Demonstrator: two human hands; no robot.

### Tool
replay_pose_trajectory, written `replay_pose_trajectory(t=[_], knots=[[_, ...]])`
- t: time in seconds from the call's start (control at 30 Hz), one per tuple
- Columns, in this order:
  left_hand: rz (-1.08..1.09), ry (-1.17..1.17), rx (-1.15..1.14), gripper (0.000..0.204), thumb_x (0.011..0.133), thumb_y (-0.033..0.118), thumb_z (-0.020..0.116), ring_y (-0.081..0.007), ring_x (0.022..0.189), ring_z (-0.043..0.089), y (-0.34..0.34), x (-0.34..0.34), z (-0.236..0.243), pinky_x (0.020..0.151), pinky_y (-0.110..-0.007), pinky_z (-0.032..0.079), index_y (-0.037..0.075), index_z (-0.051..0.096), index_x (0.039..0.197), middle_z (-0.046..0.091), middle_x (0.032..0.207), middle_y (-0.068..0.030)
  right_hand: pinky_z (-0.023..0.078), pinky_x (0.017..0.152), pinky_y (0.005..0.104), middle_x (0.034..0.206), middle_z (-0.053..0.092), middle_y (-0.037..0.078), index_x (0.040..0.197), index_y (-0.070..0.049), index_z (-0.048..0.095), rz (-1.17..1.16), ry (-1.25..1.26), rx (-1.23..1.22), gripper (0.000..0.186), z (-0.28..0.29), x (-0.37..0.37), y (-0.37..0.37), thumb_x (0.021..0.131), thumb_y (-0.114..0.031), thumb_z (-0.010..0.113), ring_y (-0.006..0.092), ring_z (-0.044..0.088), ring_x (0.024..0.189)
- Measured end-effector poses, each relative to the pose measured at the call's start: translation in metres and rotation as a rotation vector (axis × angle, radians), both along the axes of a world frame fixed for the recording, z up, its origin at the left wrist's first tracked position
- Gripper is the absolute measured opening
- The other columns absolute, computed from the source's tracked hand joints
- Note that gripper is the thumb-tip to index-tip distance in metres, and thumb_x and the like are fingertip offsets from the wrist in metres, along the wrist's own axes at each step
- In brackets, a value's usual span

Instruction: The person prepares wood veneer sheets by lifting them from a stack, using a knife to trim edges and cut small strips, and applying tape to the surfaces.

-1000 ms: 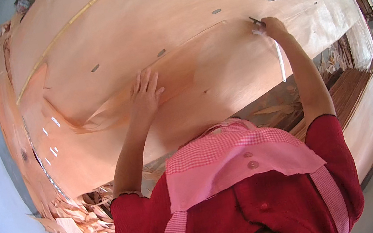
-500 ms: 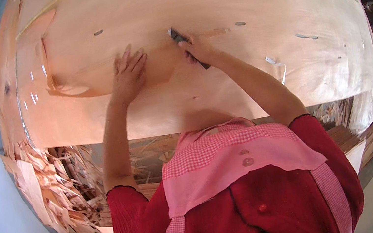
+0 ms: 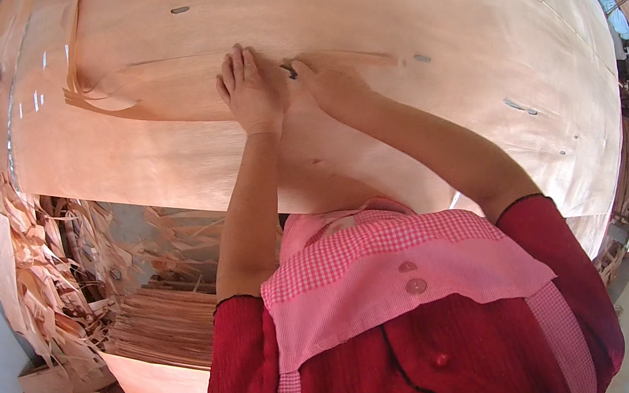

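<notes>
- Veneer sheet (image 3: pixel 478 75): spread wide, its near edge partly hidden by the pink apron (image 3: pixel 391 250).
- Left hand (image 3: pixel 253 96): laid palm down on the veneer sheet's middle, grasping nothing.
- Right hand (image 3: pixel 334 90): closed around a dark tool (image 3: pixel 290 71), mostly hidden, over the veneer sheet's middle.
- Veneer scraps (image 3: pixel 29 272): heaped off the veneer sheet's near left corner.
</notes>
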State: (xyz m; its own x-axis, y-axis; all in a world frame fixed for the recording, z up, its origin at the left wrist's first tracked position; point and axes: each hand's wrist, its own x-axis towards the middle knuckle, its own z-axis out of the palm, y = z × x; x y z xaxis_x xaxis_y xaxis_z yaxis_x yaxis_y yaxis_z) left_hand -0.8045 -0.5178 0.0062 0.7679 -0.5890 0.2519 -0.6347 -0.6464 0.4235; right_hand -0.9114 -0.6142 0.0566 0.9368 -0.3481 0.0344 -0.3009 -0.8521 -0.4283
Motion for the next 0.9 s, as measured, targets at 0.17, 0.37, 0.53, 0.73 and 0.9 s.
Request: replay_pose_trajectory(t=[0.17,0.37,0.53,0.73,0.9], knots=[[0.127,0.124,-0.008,0.071,0.071,0.043,0.061,-0.0221,0.129,0.020,-0.011,-0.019,0.024,0.104,-0.046,0.008,0.005,0.036,0.126,0.030,0.137,-0.0072,0.048,0.070,0.0369,0.098,0.060,0.010,0.115,-0.019,0.051,0.187,0.359,-0.236,0.032,0.037,-0.029,-0.066,0.084,-0.013,0.044,0.0266,0.058,0.085],[0.157,0.159,-0.096,0.089,0.066,0.043,0.067,-0.0236,0.129,0.019,-0.012,-0.020,0.031,0.105,-0.047,0.006,0.002,0.023,0.131,0.027,0.136,-0.0120,0.046,0.071,0.0381,0.100,0.060,0.006,0.115,-0.025,0.052,0.241,0.186,-0.035,0.036,0.044,-0.026,-0.101,0.082,-0.013,0.045,0.0243,0.058,0.086],[0.167,0.237,-0.121,0.094,0.065,0.036,0.069,-0.0257,0.129,0.018,-0.015,-0.023,0.037,0.105,-0.046,0.004,-0.002,0.016,0.132,0.029,0.135,-0.0129,0.045,0.074,0.0361,0.100,0.060,0.003,0.111,-0.021,0.054,0.396,0.127,-0.138,0.032,0.012,0.050,-0.061,0.082,-0.012,0.045,0.0248,0.057,0.090],[0.170,0.211,-0.104,0.093,0.066,0.036,0.069,-0.0267,0.129,0.015,-0.013,-0.021,0.032,0.105,-0.046,0.005,-0.003,0.015,0.131,0.032,0.133,-0.0118,0.046,0.065,0.0401,0.091,0.061,0.007,0.111,-0.019,0.052,0.286,0.071,-0.209,0.034,0.020,0.018,-0.061,0.079,-0.010,0.046,0.0248,0.059,0.082],[0.160,0.192,-0.051,0.085,0.067,0.040,0.065,-0.0276,0.130,0.016,-0.014,-0.021,0.034,0.105,-0.046,0.005,0.002,0.023,0.131,0.029,0.136,-0.0103,0.046,0.061,0.0442,0.077,0.061,0.015,0.122,-0.018,0.041,-0.107,0.230,-0.308,0.042,0.008,-0.072,-0.039,0.081,-0.011,0.045,0.0282,0.060,0.072]])
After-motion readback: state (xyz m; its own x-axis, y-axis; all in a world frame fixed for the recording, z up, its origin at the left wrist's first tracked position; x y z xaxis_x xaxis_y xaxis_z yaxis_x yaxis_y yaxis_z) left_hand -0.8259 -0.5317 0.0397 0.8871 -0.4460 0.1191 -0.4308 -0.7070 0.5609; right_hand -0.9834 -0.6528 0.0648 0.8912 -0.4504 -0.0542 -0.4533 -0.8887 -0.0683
